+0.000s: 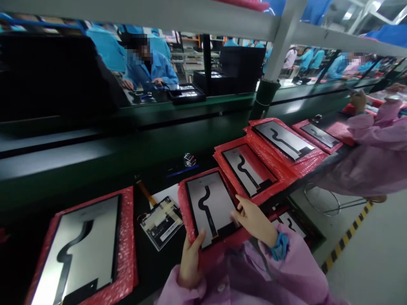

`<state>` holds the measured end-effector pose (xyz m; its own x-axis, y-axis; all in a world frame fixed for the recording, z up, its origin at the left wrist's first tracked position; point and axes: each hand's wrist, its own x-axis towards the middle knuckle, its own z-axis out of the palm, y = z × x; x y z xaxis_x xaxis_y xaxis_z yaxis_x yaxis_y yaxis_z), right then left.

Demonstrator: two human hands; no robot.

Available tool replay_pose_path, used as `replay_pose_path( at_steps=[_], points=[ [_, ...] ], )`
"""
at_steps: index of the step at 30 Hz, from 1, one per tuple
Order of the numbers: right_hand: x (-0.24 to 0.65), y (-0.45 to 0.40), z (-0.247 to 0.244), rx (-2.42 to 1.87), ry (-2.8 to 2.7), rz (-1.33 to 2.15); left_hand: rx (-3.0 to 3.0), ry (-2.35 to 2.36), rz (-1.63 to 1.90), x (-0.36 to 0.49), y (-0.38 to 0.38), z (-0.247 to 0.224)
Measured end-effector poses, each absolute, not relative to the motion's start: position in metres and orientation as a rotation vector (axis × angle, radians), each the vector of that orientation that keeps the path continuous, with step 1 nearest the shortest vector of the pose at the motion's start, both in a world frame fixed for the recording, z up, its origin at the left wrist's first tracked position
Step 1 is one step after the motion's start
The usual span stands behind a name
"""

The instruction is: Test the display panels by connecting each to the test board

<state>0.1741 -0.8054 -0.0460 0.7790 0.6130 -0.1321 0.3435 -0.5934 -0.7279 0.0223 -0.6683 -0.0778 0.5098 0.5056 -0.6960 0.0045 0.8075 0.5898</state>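
Note:
A flat display panel with a grey back, a dark frame and a curved black ribbon cable lies tilted on a red bubble-wrap sheet in front of me. At its lower left corner, my left hand grips panel and wrap, thumb on top and the other fingers hidden beneath. Over the right edge is my right hand, its index finger stretched out and apart from the thumb, which is slightly blurred. Whether those fingertips touch the panel is unclear. To the left lies a small opened module with an orange ribbon cable.
Another panel rests on red wrap at left. More wrapped panels line the bench to the right. A blue pen-like tool lies behind. A co-worker in pink works at right; a person in blue sits across.

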Motion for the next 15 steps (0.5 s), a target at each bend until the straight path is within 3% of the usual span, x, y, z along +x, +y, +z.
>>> replay_pose_path(
  at_steps=[8, 15],
  points=[
    [0.173, -0.802, -0.068, -1.889, -0.434, 0.695, 0.728, 0.939, 0.327, 0.021, -0.66, -0.085],
    [0.18, -0.801, -0.072, -1.598, -0.218, 0.757, 1.979, 0.897, 0.867, -0.013, -0.661, -0.102]
  ],
)
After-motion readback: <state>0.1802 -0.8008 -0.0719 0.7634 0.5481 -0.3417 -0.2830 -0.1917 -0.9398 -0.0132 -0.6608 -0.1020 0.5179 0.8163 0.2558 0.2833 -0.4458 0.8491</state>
